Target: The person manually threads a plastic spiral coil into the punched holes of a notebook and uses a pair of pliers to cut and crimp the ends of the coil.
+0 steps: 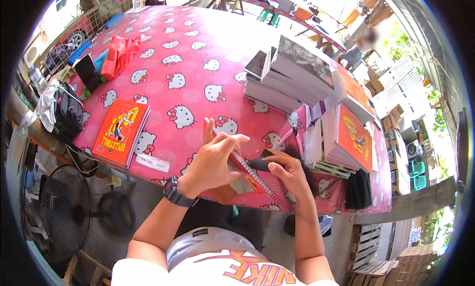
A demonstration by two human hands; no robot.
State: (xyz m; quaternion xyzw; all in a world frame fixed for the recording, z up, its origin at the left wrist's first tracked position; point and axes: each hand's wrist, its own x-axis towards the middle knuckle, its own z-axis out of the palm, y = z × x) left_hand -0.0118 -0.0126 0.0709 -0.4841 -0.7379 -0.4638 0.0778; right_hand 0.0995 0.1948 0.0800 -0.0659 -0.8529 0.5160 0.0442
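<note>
Pink cloth printed with white cat faces covers the surface (198,48), and at its near edge I have a red-covered notebook (236,173) in hand, its spiral wire binding running along the right side. My left hand (213,160) lies over the cover with fingers curled down on it, the grip closed on the notebook. My right hand (289,171) is pinched shut on a black tool handle (261,163) pressed against the spiral. I cannot tell exactly what the tool's tip is doing, since my fingers hide it. Just right of that stands a leaning stack of orange-covered notebooks (346,137), with a bundle of black spiral combs (358,187) at the corner. Behind them rises a taller pile of grey books (297,73). To the left lies a single red notebook (120,130) near the edge, a white label (153,163) beside it, and farther back red fabric (120,53) and a dark tablet (89,72). I judge the main risk is the notebook tipping off, because it overhangs the near edge and only my hands hold it; a slip of the tool could also bend the wire. My right elbow has little room before the leaning stack, while the middle of the cloth is open.
</note>
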